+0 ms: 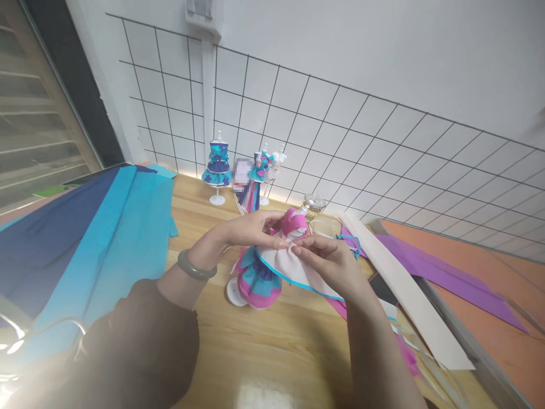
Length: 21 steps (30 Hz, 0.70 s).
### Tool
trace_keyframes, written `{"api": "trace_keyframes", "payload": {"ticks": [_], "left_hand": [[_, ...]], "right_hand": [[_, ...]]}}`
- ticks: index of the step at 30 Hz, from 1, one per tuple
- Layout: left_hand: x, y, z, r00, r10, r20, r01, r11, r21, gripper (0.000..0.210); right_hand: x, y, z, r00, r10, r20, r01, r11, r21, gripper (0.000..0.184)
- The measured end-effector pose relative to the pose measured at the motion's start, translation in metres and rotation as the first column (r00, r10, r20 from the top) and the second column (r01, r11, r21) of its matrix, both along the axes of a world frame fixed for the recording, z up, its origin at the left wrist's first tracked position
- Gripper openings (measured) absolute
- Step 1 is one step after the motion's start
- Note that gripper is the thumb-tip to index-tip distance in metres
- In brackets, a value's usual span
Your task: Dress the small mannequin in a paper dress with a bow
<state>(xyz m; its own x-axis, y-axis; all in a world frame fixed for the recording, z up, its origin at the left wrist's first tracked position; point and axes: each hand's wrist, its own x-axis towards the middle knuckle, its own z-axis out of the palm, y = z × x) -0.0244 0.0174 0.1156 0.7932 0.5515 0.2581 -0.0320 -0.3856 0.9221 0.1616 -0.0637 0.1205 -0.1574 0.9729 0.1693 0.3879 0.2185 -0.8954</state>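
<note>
A miniature dress form [297, 218] with a pink bodice leans toward the right between my hands, its white round base [236, 292] at the lower left on the table. It wears a layered skirt [260, 284] in blue, navy and pink. Over that spreads a white pleated piece [281, 262] with a turquoise edge. My left hand [261, 228] reaches around the waist, thumb pressing the gathered top of the white piece. Opposite it, my right hand [326, 258] pinches the same gathers between thumb and fingers.
Behind stand small dress forms: one in a blue tiered dress [219, 165], another with a bow [264, 165]. Blue sheets [123, 227] lie left. A white strip [409, 295] and a purple strip [455, 278] lie right. A glass dish [314, 203] sits near the wire grid [323, 130].
</note>
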Motion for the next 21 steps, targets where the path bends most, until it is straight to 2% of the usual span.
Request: {"api": "trace_keyframes", "payload": {"ticks": [6,17,21], "left_hand": [[0.000,-0.001,-0.002,1.000,0.015,-0.001,-0.015,1.000,-0.024,0.038],[0.001,0.000,-0.002,0.999,-0.031,0.035,0.032,0.999,-0.043,0.036],[0.002,-0.003,0.001,1.000,0.010,0.007,-0.010,1.000,0.001,0.032]], "right_hand": [[-0.002,0.003,-0.003,0.997,-0.080,-0.018,0.080,0.997,-0.019,0.022],[-0.001,0.006,-0.011,0.995,-0.093,-0.032,0.094,0.996,0.003,0.026],[-0.001,0.008,-0.013,0.996,-0.081,-0.044,0.081,0.997,0.003,0.025]]}}
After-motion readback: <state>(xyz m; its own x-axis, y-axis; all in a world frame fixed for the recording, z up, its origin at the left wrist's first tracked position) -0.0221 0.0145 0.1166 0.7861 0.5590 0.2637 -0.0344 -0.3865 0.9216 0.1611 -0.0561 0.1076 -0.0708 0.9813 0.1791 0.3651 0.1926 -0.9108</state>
